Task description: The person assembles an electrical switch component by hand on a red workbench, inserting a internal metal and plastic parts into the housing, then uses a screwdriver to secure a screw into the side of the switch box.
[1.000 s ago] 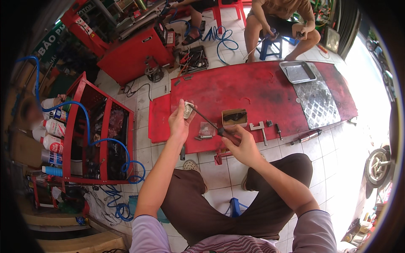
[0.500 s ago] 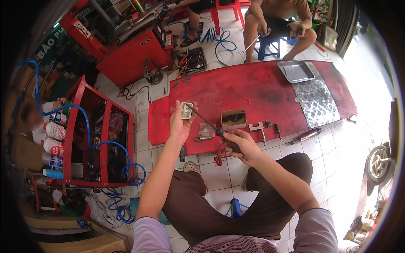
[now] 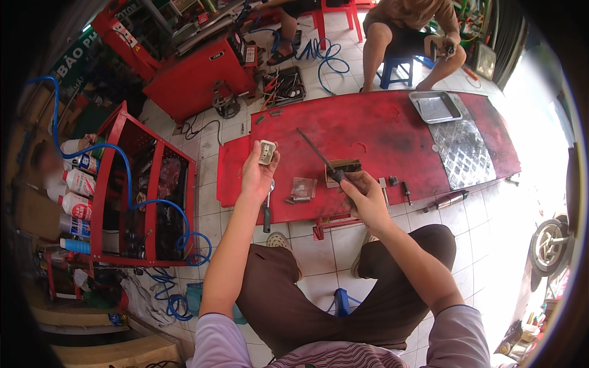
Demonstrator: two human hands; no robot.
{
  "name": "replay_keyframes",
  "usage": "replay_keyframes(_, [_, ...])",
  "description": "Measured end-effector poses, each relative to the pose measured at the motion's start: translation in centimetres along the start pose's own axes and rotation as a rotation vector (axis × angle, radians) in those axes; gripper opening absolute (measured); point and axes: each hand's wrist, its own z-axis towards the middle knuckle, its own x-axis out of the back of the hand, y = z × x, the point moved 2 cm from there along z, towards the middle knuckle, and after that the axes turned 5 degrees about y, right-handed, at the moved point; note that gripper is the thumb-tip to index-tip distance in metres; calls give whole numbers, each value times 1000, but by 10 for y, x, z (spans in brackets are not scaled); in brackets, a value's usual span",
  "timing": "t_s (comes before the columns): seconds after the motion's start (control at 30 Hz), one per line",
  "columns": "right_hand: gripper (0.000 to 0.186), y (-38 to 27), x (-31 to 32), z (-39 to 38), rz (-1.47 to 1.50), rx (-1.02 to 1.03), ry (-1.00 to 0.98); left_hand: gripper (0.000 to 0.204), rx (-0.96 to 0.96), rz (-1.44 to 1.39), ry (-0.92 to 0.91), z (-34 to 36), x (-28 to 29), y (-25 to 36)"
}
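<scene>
My left hand (image 3: 257,176) is closed around a small rectangular pale metal housing (image 3: 267,152), its hollow side facing up. In my right hand (image 3: 369,201) is a long screwdriver (image 3: 315,148), gripped by its dark handle. Its shaft points up and to the left, with the tip apart from the housing. Partly behind the right hand are a small cardboard box (image 3: 352,165) with dark contents and a metal bracket (image 3: 383,183). Between my hands, a clear plastic bag (image 3: 305,186) and a small metal cylinder (image 3: 299,199) lie on the red work table (image 3: 343,132).
A dark-handled tool (image 3: 267,214) lies by my left wrist. A dark bolt (image 3: 407,193) is right of the bracket. A metal tray (image 3: 423,115) sits partly on a tread plate (image 3: 463,158). Across the table sits another person (image 3: 408,18). A red shelf cart (image 3: 150,214) stands left.
The screwdriver has come away from the housing, moving up and right with my right hand. The left hand has tilted the housing slightly. The person opposite has drawn their hands together.
</scene>
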Motion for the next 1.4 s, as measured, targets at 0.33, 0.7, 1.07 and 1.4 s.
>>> replay_keyframes(0.33, [20, 1, 2, 3, 123, -28, 24, 26, -62, 121, -106, -2, -7, 0])
replay_keyframes(0.7, [21, -8, 5, -1, 117, 5, 83, 27, -116, 229, -227, -17, -25, -8])
replay_keyframes(1.07, [34, 9, 23, 17, 30, 201, 30, 26, -177, 761, -556, -31, -41, -34])
replay_keyframes(1.4, [42, 9, 14, 15, -215, 416, -112, 32, -161, 708, -717, -47, -52, -44])
